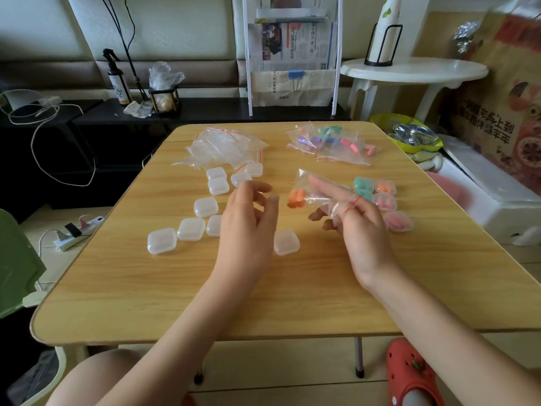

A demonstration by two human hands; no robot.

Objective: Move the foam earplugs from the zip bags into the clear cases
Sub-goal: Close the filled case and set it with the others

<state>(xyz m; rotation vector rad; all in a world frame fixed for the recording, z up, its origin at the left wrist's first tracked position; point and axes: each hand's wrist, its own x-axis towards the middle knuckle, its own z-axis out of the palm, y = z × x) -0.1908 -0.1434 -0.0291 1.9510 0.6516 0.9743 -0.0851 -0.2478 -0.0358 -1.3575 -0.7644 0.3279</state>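
Head view: light wooden table point(292, 288) with rounded corners, seen from above. Right hand point(355, 224) raised over the table's middle, index finger pushed inside a small clear zip bag with a red seal line point(316, 190), the other fingers curled around the bag's mouth. Two orange foam earplugs point(296, 198) lying in the bag's far end, toward the left hand. Left hand point(248, 221) hovering just beside the bag, fingers loosely spread, holding nothing. Empty clear square plastic cases point(191, 228) scattered on the table's left half, one more point(286, 242) between the two wrists. Filled clear cases with green, orange and pink earplugs point(380, 197) grouped just beyond the right hand. Heap of empty zip bags point(225, 146) at the far left of the table; pile of zip bags with purple, pink, green and orange earplugs point(330, 143) at the far right. Red clog point(409, 373) on the floor below the table's near edge.
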